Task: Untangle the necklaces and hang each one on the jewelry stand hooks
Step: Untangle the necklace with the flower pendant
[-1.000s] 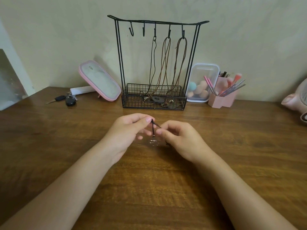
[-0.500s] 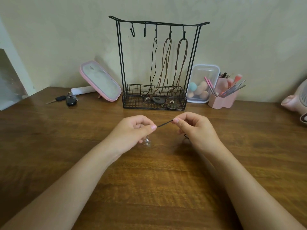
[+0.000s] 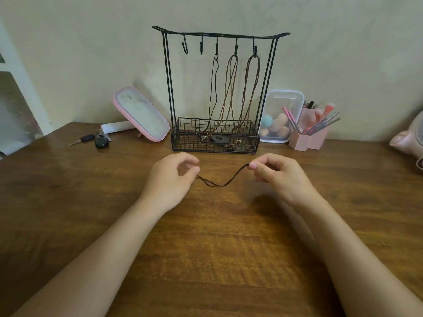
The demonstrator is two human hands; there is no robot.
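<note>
The left grip and right grip each pinch 1 end of a black cord necklace, which sags between them over the tabletop. Behind it, the jewelry stand carries 3 hanging necklaces on 3 of its 5 hooks.

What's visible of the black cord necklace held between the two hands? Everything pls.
The black cord necklace is a thin, dark, matte cord. It looks like two strands running together, parting slightly near the left hand. It hangs slack in a shallow curve, pinched at one end by the left hand and at the other by the right hand. It lies low over the wooden table; whether its lowest point touches can't be told. No pendant or clasp shows.
</note>
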